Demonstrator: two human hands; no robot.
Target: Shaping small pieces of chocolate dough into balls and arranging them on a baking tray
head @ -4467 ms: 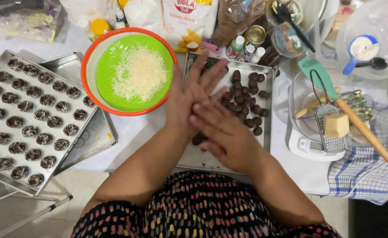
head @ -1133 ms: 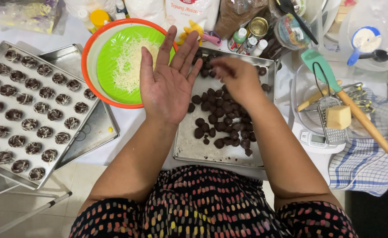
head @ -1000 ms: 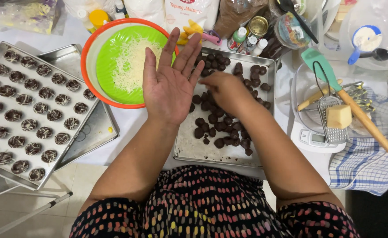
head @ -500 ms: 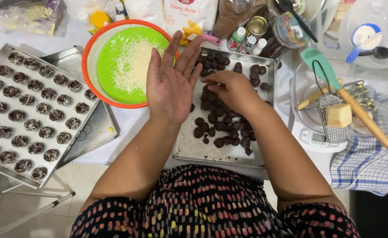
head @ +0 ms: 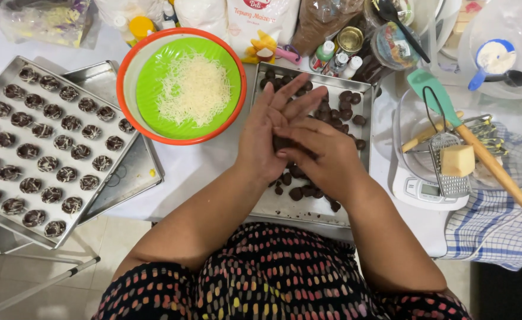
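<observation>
Head view: left hand (head: 270, 133) and right hand (head: 320, 155) pressed together around a dark chocolate ball (head: 282, 143), over the metal tray (head: 364, 89) at the tabletop's near edge.

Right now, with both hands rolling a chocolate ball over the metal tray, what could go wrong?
1. The dark chocolate ball sits pressed between the left hand and right hand; too much pressure may flatten it.
2. The silver metal tray of chocolate balls seems to overhang the white table edge; a forearm could tip it.
3. The orange-rimmed green bowl of grated cheese stands close to the left hand and could be knocked.
</observation>
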